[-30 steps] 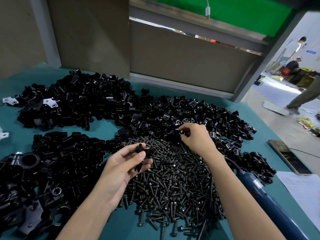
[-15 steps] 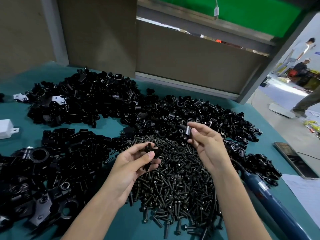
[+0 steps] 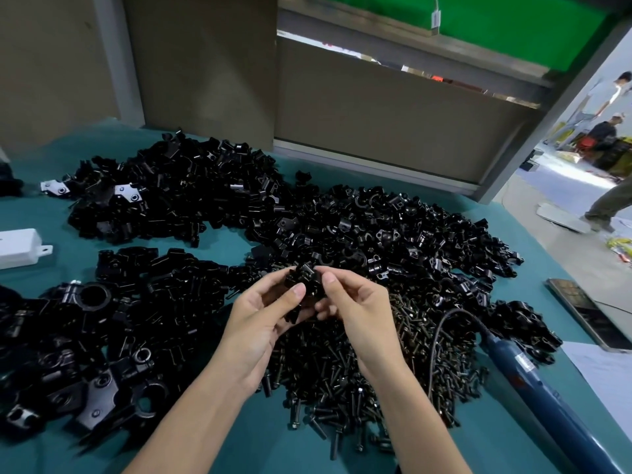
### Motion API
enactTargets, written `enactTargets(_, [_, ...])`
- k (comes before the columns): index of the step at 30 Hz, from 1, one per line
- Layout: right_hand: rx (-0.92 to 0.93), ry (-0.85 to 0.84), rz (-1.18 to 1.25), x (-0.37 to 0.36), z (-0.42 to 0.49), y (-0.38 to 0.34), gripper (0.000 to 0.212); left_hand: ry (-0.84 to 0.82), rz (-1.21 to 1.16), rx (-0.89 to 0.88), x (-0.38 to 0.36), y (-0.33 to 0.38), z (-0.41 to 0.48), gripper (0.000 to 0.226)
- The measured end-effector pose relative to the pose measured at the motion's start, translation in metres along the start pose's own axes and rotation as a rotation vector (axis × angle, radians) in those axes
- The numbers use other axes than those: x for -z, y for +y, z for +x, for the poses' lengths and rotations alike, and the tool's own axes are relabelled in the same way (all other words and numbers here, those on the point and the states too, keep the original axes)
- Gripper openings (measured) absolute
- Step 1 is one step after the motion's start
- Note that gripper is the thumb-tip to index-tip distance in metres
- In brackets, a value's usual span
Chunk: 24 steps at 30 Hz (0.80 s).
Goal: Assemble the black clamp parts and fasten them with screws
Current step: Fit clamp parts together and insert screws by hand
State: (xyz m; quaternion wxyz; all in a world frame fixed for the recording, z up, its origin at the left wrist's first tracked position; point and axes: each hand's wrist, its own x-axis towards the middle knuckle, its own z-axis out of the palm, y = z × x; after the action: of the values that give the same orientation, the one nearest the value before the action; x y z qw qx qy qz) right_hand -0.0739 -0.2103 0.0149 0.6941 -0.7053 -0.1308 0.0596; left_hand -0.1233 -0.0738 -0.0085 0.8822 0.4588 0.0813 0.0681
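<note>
My left hand (image 3: pixel 263 316) and my right hand (image 3: pixel 355 302) meet above the screw pile, and both pinch black clamp parts (image 3: pixel 305 278) pressed together between thumbs and fingertips. How the two parts fit is hidden by my fingers. Below the hands lies a heap of dark screws (image 3: pixel 359 371). Small black clamp halves (image 3: pixel 393 230) are piled behind the hands, with another heap of clamp pieces (image 3: pixel 178 186) at the back left.
Larger black clamp bodies (image 3: pixel 85 336) cover the left side of the teal table (image 3: pixel 266 443). A blue electric screwdriver (image 3: pixel 537 391) with its cable lies at the right, a phone (image 3: pixel 588 313) and paper (image 3: pixel 608 371) beyond it. A white box (image 3: pixel 18 248) sits at the left edge.
My right hand lifted a small clamp half out of the pile and brought it left to the part held in my left hand; the two hands now touch.
</note>
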Motion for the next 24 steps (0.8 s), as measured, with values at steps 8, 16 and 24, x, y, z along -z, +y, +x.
enactTargets(8, [0.109,0.009,-0.074,0.0054,0.0006,-0.0035,0.033,0.033,-0.004,0.010,-0.0026,-0.0009,0.0009,0.035])
enactTargets(16, [0.142,-0.095,-0.066,0.0051,0.0001,-0.0014,0.033,0.061,0.009,-0.024,-0.0032,-0.0028,0.0006,0.061])
enactTargets(24, [0.160,-0.080,-0.101,0.0051,0.0013,0.0048,0.034,0.058,0.007,-0.038,-0.0022,-0.0032,0.0003,0.044])
